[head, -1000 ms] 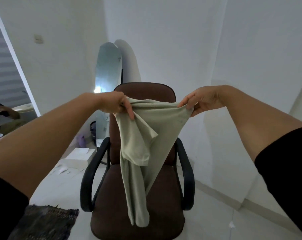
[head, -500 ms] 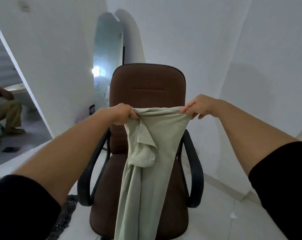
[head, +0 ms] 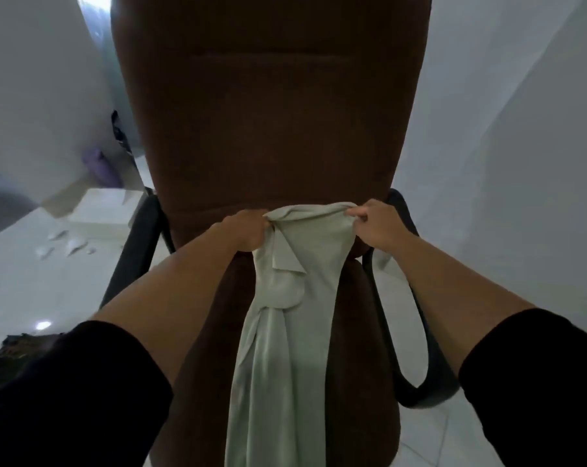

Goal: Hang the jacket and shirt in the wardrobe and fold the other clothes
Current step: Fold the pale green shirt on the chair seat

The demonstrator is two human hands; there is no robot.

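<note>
A pale green garment (head: 295,318) stretches from the foot of the chair's backrest down over the seat toward me. My left hand (head: 248,232) grips its top left corner in a closed fist. My right hand (head: 374,225) pinches the top right corner. Both hands sit low, close to where the backrest meets the seat of the brown office chair (head: 268,112). The cloth is bunched and folded along its left side, and its lower end runs out of the frame.
Black armrests (head: 416,332) flank the seat on both sides. A white box (head: 103,210) and paper scraps lie on the tiled floor at left. A dark rug (head: 19,348) shows at the lower left. White walls stand close on the right.
Both hands have come down with the garment from chest height to the seat, and my head has moved closer to the chair. The cloth now rests along the seat.
</note>
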